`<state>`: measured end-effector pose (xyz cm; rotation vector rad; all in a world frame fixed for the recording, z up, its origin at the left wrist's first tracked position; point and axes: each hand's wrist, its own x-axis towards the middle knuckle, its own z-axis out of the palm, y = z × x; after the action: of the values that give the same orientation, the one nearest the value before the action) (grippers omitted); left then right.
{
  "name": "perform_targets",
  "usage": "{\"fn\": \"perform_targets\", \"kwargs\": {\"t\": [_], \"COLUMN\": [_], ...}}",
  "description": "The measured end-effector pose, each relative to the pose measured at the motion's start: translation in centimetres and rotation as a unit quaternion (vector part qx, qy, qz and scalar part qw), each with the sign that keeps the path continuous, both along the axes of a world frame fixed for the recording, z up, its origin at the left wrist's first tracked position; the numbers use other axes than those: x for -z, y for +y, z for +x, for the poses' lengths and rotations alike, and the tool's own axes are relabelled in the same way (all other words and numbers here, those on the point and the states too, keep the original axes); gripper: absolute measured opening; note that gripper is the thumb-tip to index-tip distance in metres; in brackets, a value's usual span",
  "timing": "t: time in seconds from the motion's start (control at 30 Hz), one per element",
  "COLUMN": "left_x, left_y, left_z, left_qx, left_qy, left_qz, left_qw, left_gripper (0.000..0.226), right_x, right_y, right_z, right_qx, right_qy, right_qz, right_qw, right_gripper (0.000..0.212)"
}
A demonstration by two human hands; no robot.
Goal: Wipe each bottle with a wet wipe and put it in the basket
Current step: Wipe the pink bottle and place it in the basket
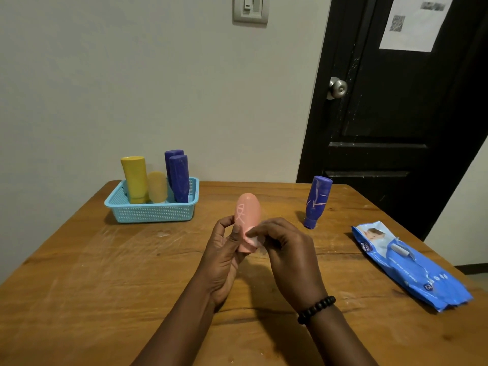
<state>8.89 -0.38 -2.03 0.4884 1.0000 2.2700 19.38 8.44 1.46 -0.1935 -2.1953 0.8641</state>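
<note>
The rounded pink plastic bottle (247, 220) with white scribbles on its side is held above the middle of the brown wooden table (105, 273), tilted a little, its rounded end up toward twelve o'clock. The left hand (224, 257) wraps the bottle's lower part from nine o'clock, with fingers curled behind it and thumb on the front. The right hand (287, 252) comes in from three o'clock and pinches a small white wet wipe (253, 237) against the lower front of the bottle. A black beaded bracelet (316, 309) sits on the right wrist.

At about two o'clock from the pink bottle, well apart, a dark blue plastic bottle (318, 202) marked with pale streaks stands cap-down on the table, leaning slightly. Farther out at four o'clock lies a blue plastic pack of wet wipes (412, 268), flat on the table near its right edge.

At ten o'clock a light blue perforated plastic basket (153, 213) sits near the table's far left corner. In it stand a tall yellow bottle (134, 178), a shorter pale yellow bottle (157, 186) just beside it, and two dark blue bottles (179, 178) close together at the right end.
</note>
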Motion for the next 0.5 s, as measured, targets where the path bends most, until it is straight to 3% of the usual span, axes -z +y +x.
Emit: {"fn": "perform_targets", "kwargs": {"t": [0.1, 0.23, 0.5], "left_x": [-0.2, -0.3, -0.1], "left_y": [-0.3, -0.4, -0.1], "left_z": [-0.1, -0.2, -0.6], "left_qx": [-0.013, -0.003, 0.044], "left_qy": [-0.039, -0.120, -0.180], "left_qz": [0.004, 0.039, 0.028], "left_qw": [0.999, 0.992, 0.982], "left_gripper": [0.054, 0.054, 0.047], "right_x": [0.5, 0.2, -1.7], "right_y": [0.2, 0.9, 1.9], "right_z": [0.6, 0.6, -2.1], "right_qx": [-0.046, -0.037, 0.024], "right_qy": [-0.068, -0.008, 0.054], "right_qz": [-0.055, -0.257, -0.281], "right_qw": [0.995, 0.966, 0.958], "right_gripper": [0.033, 0.028, 0.026]}}
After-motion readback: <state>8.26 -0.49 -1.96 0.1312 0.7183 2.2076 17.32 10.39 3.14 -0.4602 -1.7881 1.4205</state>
